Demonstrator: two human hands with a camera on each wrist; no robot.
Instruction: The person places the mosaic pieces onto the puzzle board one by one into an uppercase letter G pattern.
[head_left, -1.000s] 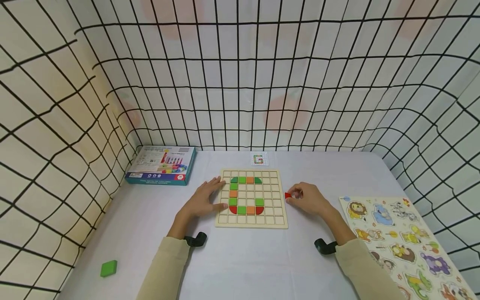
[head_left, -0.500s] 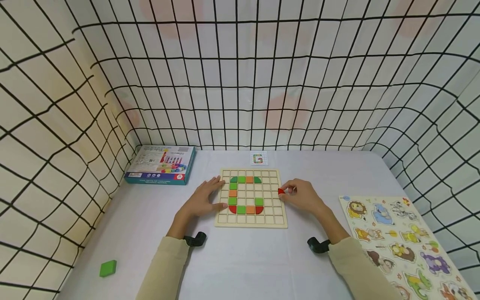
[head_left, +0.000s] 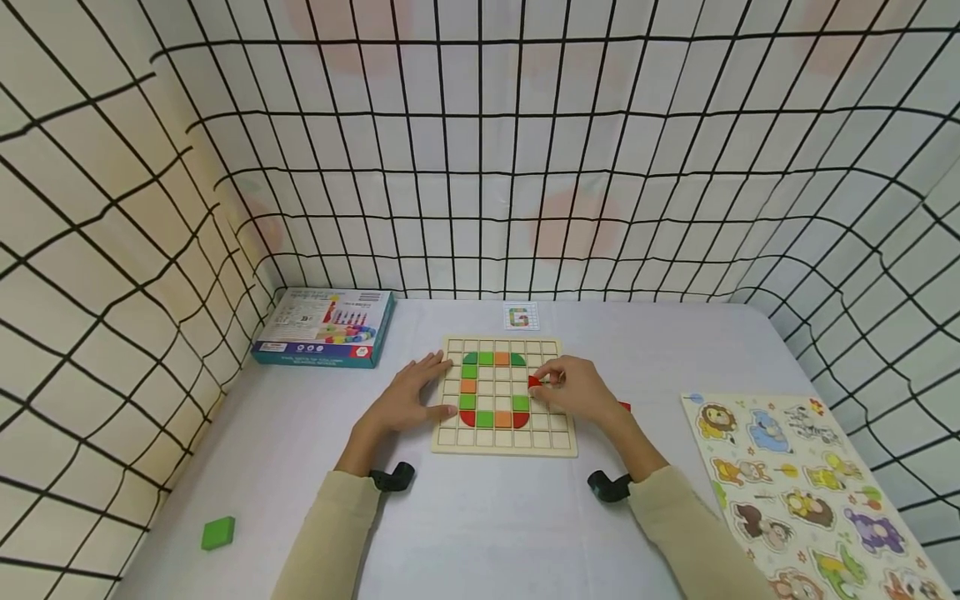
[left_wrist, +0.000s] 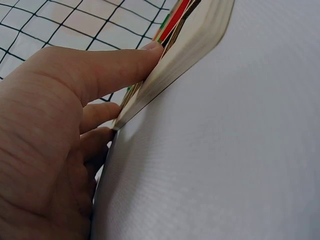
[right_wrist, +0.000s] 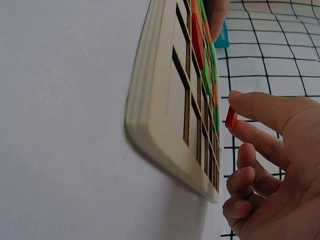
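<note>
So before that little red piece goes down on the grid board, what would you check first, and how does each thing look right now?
1. Red piece held firmly: ok, pinched between the right hand's fingertips.
2. Wooden grid board steadied: ok, left hand rests against its left edge.
3. Piece over the board's right part: ok.
4. Square beneath is free: cannot tell, the hand hides it.
5. Pattern card in view for reference: ok, behind the board.
6. Piece turned the right way: cannot tell, too small.
</note>
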